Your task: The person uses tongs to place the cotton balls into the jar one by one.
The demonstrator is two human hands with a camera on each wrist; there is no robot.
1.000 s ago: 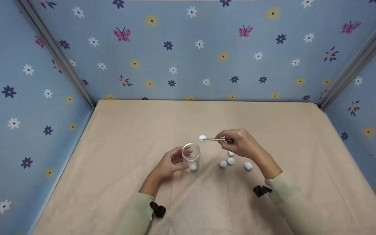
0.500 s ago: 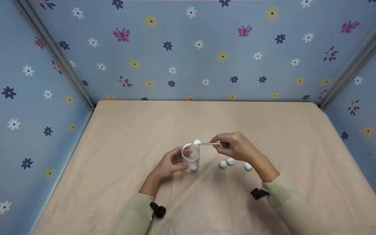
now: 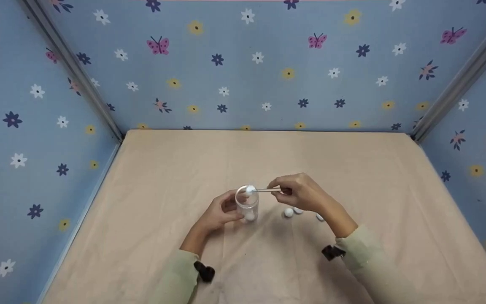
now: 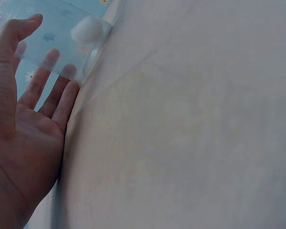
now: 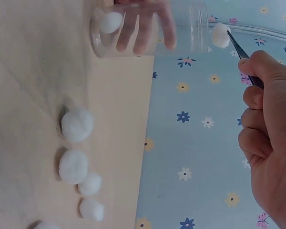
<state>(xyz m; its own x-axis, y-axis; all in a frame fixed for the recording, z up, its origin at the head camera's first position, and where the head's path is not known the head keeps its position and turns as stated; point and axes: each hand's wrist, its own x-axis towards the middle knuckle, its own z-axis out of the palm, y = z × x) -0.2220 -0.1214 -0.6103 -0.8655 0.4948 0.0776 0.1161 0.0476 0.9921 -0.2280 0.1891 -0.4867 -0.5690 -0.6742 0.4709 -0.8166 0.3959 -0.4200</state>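
Observation:
A clear jar [image 3: 249, 205] stands upright on the cloth, with a white cotton ball [image 4: 87, 30] lying at its bottom. My left hand [image 3: 220, 212] holds the jar from the left, thumb on the near side and fingers round the far side. My right hand [image 3: 303, 194] pinches a pair of tweezers [image 5: 237, 46], pointed left. Another cotton ball [image 5: 221, 36] is caught in the tweezer tips, just above the jar's open mouth in the right wrist view.
Several loose cotton balls [image 5: 77, 125] lie on the cloth right of the jar, partly hidden under my right hand in the head view. A beige cloth [image 3: 175, 169] covers the table. Flower-patterned walls [image 3: 243, 63] enclose the back and sides.
My right hand has moved left and slightly nearer, bringing the tweezers and cotton ball from beside the jar to over its mouth. The left hand and jar have stayed put.

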